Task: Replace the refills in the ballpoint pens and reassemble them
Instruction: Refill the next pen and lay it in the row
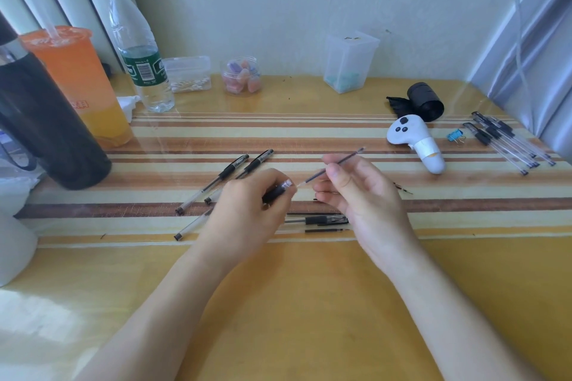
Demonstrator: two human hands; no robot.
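Over the bench [309,294] we see the left hand [247,207] gripping a pen barrel [276,192] in curled fingers; the right hand [359,195] pinches a refill [342,162], tip near the barrel.

Thin dark refill [349,157] raised, tilted, lower tip just before open end of black-grip pen barrel [275,192]; spare refills [325,230] lying flat near.

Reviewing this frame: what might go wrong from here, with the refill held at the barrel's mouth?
1. The right hand pinches the thin refill mid-length, its end just short of the barrel in the left hand; slight misalignment may miss the opening or bend it.
2. On the table, loose refills lie beneath the right hand; they may get nudged or mixed up.
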